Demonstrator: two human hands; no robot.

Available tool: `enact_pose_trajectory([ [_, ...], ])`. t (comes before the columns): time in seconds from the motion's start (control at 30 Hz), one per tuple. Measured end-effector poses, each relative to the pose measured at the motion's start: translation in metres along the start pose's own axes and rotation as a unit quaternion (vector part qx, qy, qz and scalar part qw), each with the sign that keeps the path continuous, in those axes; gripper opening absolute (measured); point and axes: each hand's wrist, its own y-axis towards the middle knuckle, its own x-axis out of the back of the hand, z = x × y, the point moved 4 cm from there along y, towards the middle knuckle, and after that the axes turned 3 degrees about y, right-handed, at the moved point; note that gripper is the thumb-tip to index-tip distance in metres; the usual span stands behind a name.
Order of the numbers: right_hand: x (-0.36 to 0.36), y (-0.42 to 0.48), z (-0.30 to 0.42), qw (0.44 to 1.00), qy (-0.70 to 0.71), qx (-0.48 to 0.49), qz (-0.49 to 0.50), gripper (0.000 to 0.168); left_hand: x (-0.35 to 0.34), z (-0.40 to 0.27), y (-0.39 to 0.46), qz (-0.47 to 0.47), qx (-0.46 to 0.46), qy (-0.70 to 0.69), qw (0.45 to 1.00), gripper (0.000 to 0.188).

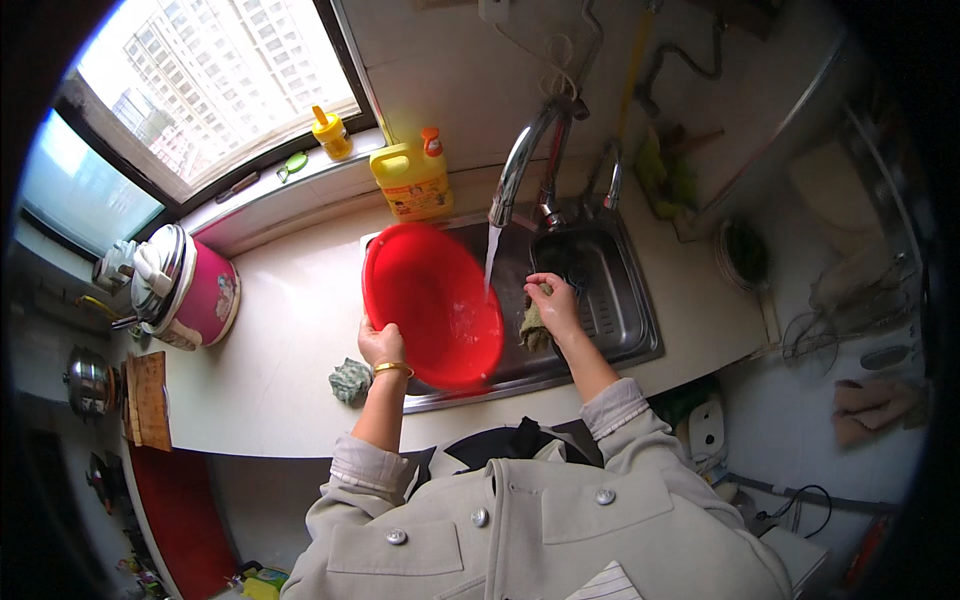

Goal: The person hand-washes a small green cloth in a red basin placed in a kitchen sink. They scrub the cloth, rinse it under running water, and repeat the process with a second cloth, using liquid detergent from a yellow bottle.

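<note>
My left hand (381, 343) grips the near-left rim of a red plastic basin (420, 307), which is tilted over the left bowl of a stainless steel sink (517, 375). From the curved chrome faucet (516, 165) a stream of water (491, 255) falls to the basin's right side, and some wet froth shows inside. My right hand (553, 304) holds a crumpled olive-green cloth (534, 330) above the sink, right of the basin. Part of that cloth is hidden behind the fingers. A patterned, balled-up cloth (350, 381) lies on the counter beside my left wrist.
A yellow detergent jug (411, 184) stands behind the basin. On the windowsill are a yellow bottle (331, 135), a green peeler (294, 165) and a knife (237, 187). A pink electric cooker (195, 289) and a wooden board (148, 397) stand left. A smaller tap (613, 180) rises at the sink's back right.
</note>
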Motion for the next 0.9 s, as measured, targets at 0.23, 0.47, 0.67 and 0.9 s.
enact_pose_trajectory([
  [0.23,-0.004,0.002,0.039,0.998,0.037,0.051,-0.007,0.015,0.013,0.058,0.004,-0.026,0.133,0.033,0.990,0.031],
  [0.47,-0.038,-0.012,0.068,0.989,0.056,0.080,0.108,0.012,0.002,0.081,-0.012,-0.016,0.268,-0.056,0.962,0.027],
  [0.67,-0.067,-0.025,0.042,0.984,-0.050,0.079,0.151,0.014,-0.007,0.119,-0.012,-0.039,0.360,-0.078,0.929,0.032],
  [0.9,-0.102,-0.050,0.015,0.955,-0.139,0.025,0.261,0.020,-0.011,0.144,-0.006,-0.017,0.392,-0.141,0.909,0.037],
])
